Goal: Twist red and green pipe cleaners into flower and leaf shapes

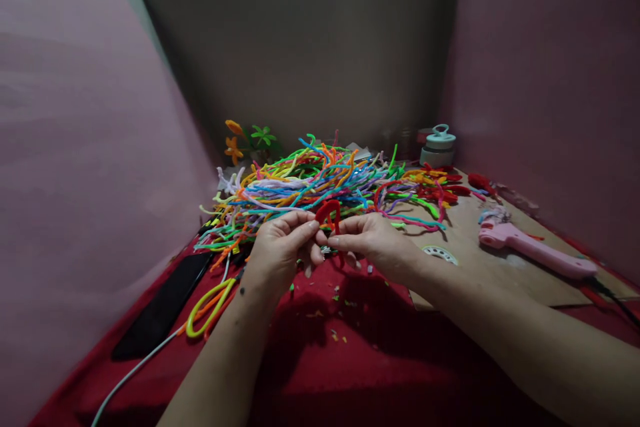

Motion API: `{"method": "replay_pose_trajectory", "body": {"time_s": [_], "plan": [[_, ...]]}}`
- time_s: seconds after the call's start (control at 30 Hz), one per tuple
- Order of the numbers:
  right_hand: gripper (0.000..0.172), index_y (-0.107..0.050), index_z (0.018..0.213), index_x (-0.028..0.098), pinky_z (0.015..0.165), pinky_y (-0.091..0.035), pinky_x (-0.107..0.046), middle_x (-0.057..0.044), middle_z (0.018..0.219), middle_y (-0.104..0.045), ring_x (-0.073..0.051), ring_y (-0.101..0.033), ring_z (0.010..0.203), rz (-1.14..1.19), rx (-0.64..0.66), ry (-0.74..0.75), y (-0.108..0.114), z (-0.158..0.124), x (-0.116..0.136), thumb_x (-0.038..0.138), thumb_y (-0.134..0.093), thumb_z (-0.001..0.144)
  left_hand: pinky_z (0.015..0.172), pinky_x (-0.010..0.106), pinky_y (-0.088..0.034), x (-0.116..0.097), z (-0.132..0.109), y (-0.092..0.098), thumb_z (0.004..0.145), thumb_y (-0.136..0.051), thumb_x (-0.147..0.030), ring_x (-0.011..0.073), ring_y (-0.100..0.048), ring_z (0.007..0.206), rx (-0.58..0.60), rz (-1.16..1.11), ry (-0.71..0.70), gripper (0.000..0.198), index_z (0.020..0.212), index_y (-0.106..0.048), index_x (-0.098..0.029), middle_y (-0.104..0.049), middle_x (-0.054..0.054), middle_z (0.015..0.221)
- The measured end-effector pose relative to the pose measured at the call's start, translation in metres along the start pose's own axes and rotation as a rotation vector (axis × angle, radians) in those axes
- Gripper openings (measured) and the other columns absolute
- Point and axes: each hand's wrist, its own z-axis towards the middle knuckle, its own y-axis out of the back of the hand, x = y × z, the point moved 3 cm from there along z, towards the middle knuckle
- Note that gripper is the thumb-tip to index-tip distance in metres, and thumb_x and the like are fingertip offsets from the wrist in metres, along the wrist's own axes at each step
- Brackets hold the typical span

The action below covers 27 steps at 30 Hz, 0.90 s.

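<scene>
A red pipe cleaner (329, 207), bent into a loop, is pinched between my two hands above the front of the table. My left hand (287, 240) grips one side of it with thumb and forefinger, the other fingers curled below. On the other side, my right hand (367, 240) holds it in a thumb-and-finger pinch. The fingertips of both hands nearly meet, partly hiding the lower part of the loop. Just behind them lies a large heap of coloured pipe cleaners (295, 187).
A pink glue gun (535, 250) rests on a brown board (470, 280) at right, near a white ring (440, 253). At left are a black phone (163, 307), a white cable (135, 365) and yellow-handled scissors (193, 327). Scraps dot the red cloth (320, 360). A lidded container (439, 147) stands behind.
</scene>
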Motion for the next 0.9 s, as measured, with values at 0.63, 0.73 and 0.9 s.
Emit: {"method": "replay_pose_trajectory", "body": {"time_s": [0.63, 0.73, 0.9], "plan": [[0.016, -0.064, 0.071, 0.015, 0.051, -0.048, -0.025, 0.0, 0.057, -0.062, -0.01, -0.056, 0.05, 0.033, -0.278, 0.314, 0.0, -0.012, 0.016, 0.031, -0.067, 0.069, 0.037, 0.019, -0.039, 0.001, -0.004, -0.005, 0.07, -0.06, -0.021, 0.0095, -0.05, 0.035, -0.071, 0.205, -0.081, 0.01, 0.077, -0.054, -0.015, -0.058, -0.003, 0.045], [0.016, -0.064, 0.072, 0.016, 0.051, -0.047, -0.024, 0.0, 0.058, -0.062, -0.01, -0.056, 0.051, 0.001, -0.282, 0.338, -0.001, -0.013, 0.013, 0.031, -0.067, 0.07, 0.037, 0.019, -0.039, 0.0, -0.005, -0.009, 0.07, -0.059, -0.018, 0.0091, -0.049, 0.035, -0.115, 0.252, -0.11, 0.008, 0.074, -0.053, -0.015, -0.055, -0.004, 0.044], [0.014, -0.065, 0.073, 0.016, 0.051, -0.043, -0.024, 0.0, 0.06, -0.059, -0.01, -0.051, 0.053, -0.148, -0.312, 0.401, -0.001, -0.014, 0.008, 0.03, -0.064, 0.072, 0.035, 0.019, -0.04, 0.0, -0.007, -0.013, 0.069, -0.058, -0.016, 0.0097, -0.049, 0.035, -0.162, 0.295, -0.151, 0.008, 0.073, -0.051, -0.016, -0.054, -0.005, 0.044]]}}
